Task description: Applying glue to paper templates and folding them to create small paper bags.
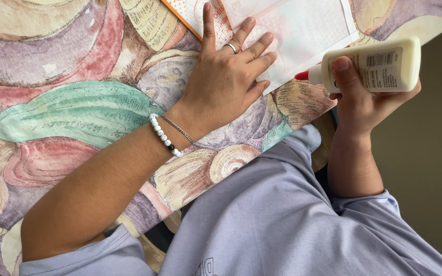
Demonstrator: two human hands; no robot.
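The left hand (226, 76) lies flat at upper centre of the frame, its fingers (251, 47) spread apart and pressed down on a white sheet of paper (303, 30), which rests partly over an orange-edged printed card (190, 15) at the top edge; both lie on a table (67, 102) covered in a cloth painted with large shells in mauve, green and rose. The right hand (364, 99) sits at the upper right, its fingers clamped round a cream glue bottle (379, 64); the thumb lies across the bottle's body, and the red nozzle (303, 75) points leftward, just beside the lower right edge of the sheet, near the little finger of the left hand.

To do this well, I judge the flat hand should keep even pressure so the sheet cannot slide on the cloth; the nozzle is best brought onto the paper itself rather than the bare cloth; a gentle squeeze, with the bottle tipped slightly downward, would give a thin line rather than a blob; the spread fingers ought to stay out of the nozzle's path, since wet glue near the little finger would smear.
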